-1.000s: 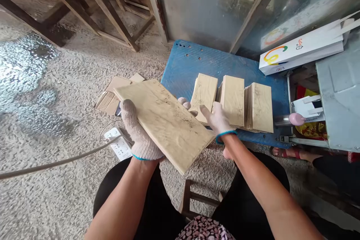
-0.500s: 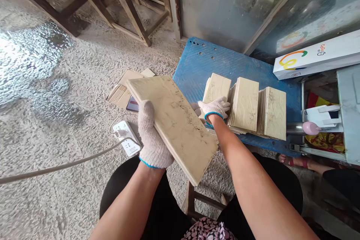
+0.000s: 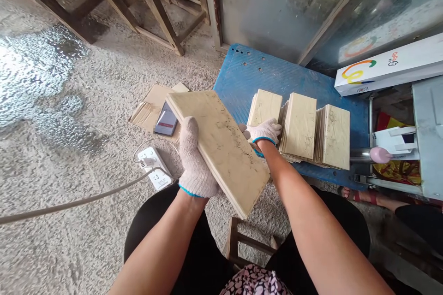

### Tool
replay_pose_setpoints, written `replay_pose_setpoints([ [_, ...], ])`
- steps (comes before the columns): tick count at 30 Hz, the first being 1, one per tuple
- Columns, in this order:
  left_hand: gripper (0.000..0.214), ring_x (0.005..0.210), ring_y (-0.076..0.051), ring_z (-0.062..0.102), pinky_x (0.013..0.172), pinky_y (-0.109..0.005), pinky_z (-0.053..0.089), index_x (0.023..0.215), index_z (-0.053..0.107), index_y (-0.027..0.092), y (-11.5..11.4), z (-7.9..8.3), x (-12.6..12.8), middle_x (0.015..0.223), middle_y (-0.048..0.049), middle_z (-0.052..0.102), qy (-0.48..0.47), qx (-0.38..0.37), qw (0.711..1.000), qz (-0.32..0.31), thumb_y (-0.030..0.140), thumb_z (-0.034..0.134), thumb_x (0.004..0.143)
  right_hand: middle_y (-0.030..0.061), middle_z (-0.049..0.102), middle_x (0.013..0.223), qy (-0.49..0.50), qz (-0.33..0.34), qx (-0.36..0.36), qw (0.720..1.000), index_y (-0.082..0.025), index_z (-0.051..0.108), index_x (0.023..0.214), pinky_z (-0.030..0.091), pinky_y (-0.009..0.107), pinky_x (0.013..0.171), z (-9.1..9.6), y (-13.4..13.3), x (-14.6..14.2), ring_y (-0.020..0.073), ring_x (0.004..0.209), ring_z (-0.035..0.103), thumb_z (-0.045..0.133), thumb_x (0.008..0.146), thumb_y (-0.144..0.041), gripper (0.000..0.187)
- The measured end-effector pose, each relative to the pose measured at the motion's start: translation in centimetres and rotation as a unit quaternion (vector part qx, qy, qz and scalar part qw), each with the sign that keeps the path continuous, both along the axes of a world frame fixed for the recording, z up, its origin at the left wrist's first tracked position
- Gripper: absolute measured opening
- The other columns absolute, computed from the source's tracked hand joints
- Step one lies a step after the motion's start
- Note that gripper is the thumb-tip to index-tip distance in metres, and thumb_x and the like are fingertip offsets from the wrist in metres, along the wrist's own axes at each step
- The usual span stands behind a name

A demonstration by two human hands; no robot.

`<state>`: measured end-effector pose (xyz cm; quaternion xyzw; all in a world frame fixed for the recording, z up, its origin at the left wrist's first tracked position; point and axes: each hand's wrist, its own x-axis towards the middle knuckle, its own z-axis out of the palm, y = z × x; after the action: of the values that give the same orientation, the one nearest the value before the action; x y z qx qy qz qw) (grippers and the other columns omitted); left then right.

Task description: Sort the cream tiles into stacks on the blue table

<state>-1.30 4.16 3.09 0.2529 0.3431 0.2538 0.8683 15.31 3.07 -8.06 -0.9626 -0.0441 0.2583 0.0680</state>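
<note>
My left hand [image 3: 197, 166], in a white knit glove with blue trim, is closed around the long edge of a pale rectangular board [image 3: 221, 143]. The thumb lies along the near side, and the other fingers are hidden beneath. Held tilted above my lap, it has dark specks on its face; its edge suggests more than one layer. My right hand [image 3: 265, 131], gloved alike, lies with fingers stretched over the left stack of boards [image 3: 266, 105]. Right of that hand stand a middle stack [image 3: 298, 124] and a right stack [image 3: 335, 136] of similar boards.
The stacks rest on a blue platform [image 3: 235, 76]. On the floor at left are a phone [image 3: 166, 119] on cardboard [image 3: 147, 108], and a power strip [image 3: 154, 168] with a cable. A white box [image 3: 387, 64] and a pink-ended cylinder [image 3: 379, 155] lie right. Another person's foot [image 3: 346, 192] shows lower right.
My left hand and the held board have shifted slightly right and up, uncovering more of the phone. My right hand stays on the left stack.
</note>
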Motion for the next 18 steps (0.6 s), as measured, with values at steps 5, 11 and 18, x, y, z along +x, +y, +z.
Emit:
replay_pose_setpoints([
  [5,0.089,0.116,-0.043,0.064,0.094,-0.055,0.056,0.137,0.059,0.023,0.0,-0.4,0.8,0.116,-0.0151,0.072,0.046,0.008,0.999,-0.012,0.087,0.047,0.078,0.0251,0.046,0.148,0.047,0.133,0.111,0.984,-0.012,0.045,0.146,0.043,0.051,0.112,2.7,-2.0,0.7,0.0376,0.139,0.046,0.063,0.088,-0.062,0.078],
  [11,0.079,0.117,-0.037,0.065,0.095,-0.05,0.056,0.138,0.057,0.024,-0.3,-2.1,2.2,0.113,-0.0124,0.072,0.057,0.027,0.998,0.002,0.079,0.05,0.081,0.0088,0.071,0.117,0.281,0.174,0.42,0.845,-0.022,0.063,0.121,0.055,0.041,0.098,8.6,-7.9,-0.5,0.0253,0.117,0.064,0.049,0.091,-0.076,0.064],
  [18,0.067,0.116,-0.035,0.066,0.096,-0.048,0.058,0.128,0.062,0.024,-1.7,-2.7,3.4,0.108,-0.0096,0.073,0.044,-0.044,0.998,0.03,0.072,0.06,0.081,0.0124,0.056,0.146,0.268,0.244,0.351,0.863,-0.027,0.039,0.153,0.05,0.052,0.109,9.0,-10.1,-2.5,0.0338,0.13,0.058,0.086,0.067,-0.059,0.104],
])
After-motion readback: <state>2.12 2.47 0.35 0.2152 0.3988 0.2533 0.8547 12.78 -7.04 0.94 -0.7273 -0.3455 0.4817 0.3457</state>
